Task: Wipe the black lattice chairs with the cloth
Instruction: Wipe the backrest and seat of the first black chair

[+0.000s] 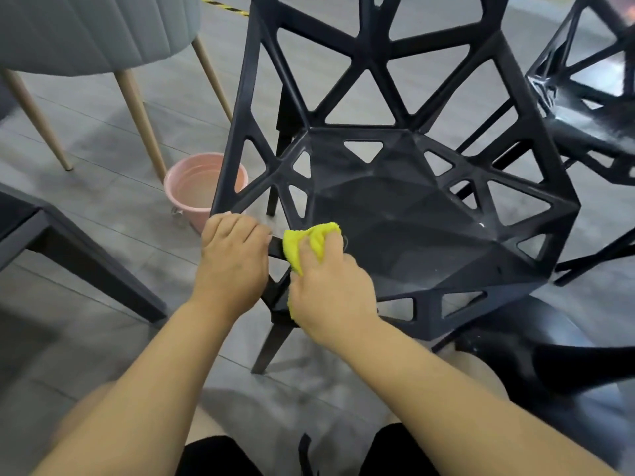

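Single head-worn camera looking forward and steeply down, sitting close above black lattice chair (405, 214) seat, grey floor (103, 235) surrounding.

floor: grey planks (103, 242) | upper left: grey padded chair (86, 32), tan legs | pink bucket (199, 197) on floor | left: dark table (51, 242)

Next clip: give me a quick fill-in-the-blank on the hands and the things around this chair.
1. The right hand grips a ____ cloth.
2. The left hand grips the rim of the ____ lattice chair.
3. Partly hidden by that chair's side, a ____ bucket stands on the floor.
Missing words: yellow; black; pink.
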